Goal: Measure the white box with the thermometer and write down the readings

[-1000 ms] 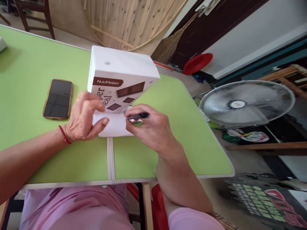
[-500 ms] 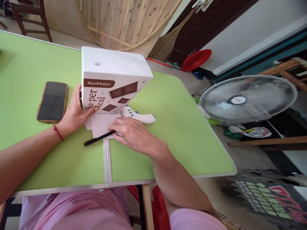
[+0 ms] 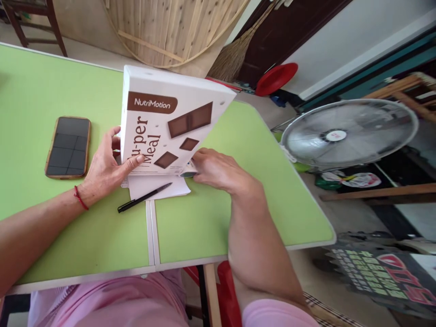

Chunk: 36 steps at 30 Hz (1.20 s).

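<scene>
My left hand (image 3: 111,165) grips the lower left edge of a white NutriMotion box (image 3: 190,97), thumb on its printed front. The box is tilted, standing over white paper (image 3: 163,187). A black pen (image 3: 145,198) lies across the paper and the table, touched by neither hand. My right hand (image 3: 218,170) is closed around a white handheld thermometer (image 3: 188,170) at the box's lower right corner. Only a small end of the thermometer shows; my fingers and the box hide the rest.
A phone in a brown case (image 3: 68,146) lies left of my left hand on the green folding table (image 3: 190,231). The table's metal seam runs below the paper. Beyond the right edge stand a fan (image 3: 335,135) and a red basin (image 3: 276,79); a broom (image 3: 231,54) leans behind.
My right hand has left the pen on the paper, moved right and taken hold of the thermometer. My left hand has tilted the box so more of its front shows.
</scene>
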Available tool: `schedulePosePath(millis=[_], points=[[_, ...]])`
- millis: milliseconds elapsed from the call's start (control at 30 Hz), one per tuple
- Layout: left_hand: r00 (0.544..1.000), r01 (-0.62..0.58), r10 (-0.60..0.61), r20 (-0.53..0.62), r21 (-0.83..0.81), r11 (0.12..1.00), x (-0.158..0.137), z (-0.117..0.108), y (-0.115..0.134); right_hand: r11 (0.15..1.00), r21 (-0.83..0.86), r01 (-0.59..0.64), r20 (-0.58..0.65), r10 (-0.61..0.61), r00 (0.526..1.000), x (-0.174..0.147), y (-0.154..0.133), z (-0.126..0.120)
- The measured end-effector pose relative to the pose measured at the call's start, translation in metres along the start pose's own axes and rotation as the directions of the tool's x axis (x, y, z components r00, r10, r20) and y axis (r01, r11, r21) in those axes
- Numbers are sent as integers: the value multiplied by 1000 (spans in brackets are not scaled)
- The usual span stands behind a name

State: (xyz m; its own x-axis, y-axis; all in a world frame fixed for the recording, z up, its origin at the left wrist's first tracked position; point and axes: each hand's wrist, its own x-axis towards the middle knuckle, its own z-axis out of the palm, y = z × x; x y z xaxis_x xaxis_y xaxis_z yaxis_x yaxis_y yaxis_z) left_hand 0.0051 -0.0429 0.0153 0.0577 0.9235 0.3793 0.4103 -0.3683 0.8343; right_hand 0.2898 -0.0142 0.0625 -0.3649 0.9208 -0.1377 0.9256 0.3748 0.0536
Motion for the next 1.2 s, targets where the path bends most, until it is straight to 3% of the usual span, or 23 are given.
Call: schedulePosePath(millis=[67, 133, 200, 267, 300, 367, 433, 533, 767, 833, 1033, 1200], points=[[1000, 2, -3, 22, 32, 999, 0, -1, 1, 998, 40, -54, -8, 54, 999, 1, 1, -2], [999, -1, -1, 39, 41, 999, 1, -1, 3, 982, 136, -130, -142, 149, 979, -2, 5, -7], [999, -5, 3, 44, 37, 999, 2, -2, 4, 933, 326, -153, -342, 268, 901, -8, 8, -13], [999, 0, -1, 34, 29, 1000, 4, -2, 4, 817, 576, -26, -470, 357, 807, -15, 4, -18], [1000, 9, -9, 25, 23, 1000, 5, -2, 4, 725, 684, 83, -486, 367, 793, -19, -2, -19], [999, 38, -38, 14, -9, 999, 7, -3, 5, 500, 819, 281, -464, 289, 837, -25, -19, -20], [997, 73, -72, 13, -55, 996, 9, -5, 6, 361, 882, 302, -379, 164, 911, -29, -40, -21], [995, 102, -100, 21, -88, 991, 10, -7, 7, 358, 918, 172, -184, 0, 983, -29, -66, -22], [999, 42, -41, 33, -53, 998, 10, -7, 1, 386, 922, 41, -19, -62, 998, -23, -80, -17], [999, 23, -21, 35, -43, 999, 10, -7, 0, 386, 921, 51, -26, -70, 997, -23, -81, -14], [996, -73, 75, 48, -49, 996, 9, -8, 1, 356, 929, 105, -140, 75, 987, -27, -90, -11], [994, -93, 94, 64, -29, 995, 6, -10, 2, 471, 877, 92, -148, 83, 985, -30, -96, -9]])
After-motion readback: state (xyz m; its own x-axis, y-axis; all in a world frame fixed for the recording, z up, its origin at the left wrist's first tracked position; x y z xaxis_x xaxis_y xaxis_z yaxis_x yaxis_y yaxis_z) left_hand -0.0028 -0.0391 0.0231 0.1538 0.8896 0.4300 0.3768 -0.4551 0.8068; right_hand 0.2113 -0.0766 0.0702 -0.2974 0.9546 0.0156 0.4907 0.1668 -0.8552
